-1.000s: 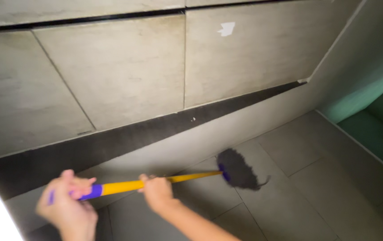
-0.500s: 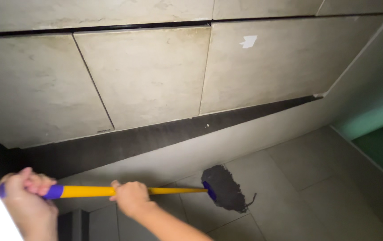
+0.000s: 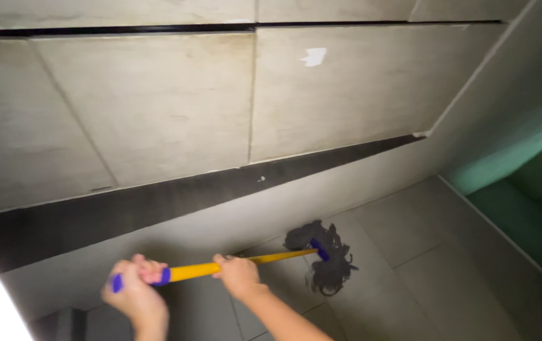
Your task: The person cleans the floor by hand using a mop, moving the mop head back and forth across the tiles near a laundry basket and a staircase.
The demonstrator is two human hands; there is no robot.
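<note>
Here, from my head camera, I have the mop (image 3: 265,259) in both hands: my left hand (image 3: 133,287) is clenched round the purple end of the handle, and my right hand (image 3: 236,275) is closed round the yellow shaft further along, so that one hand steers while the other bears down. The shaft runs away from my right hand toward the wall (image 3: 157,101). Its dark stringy head (image 3: 324,256) lies spread on the grey floor (image 3: 447,265), well beyond my right hand and near the foot of the tiled wall.
</note>
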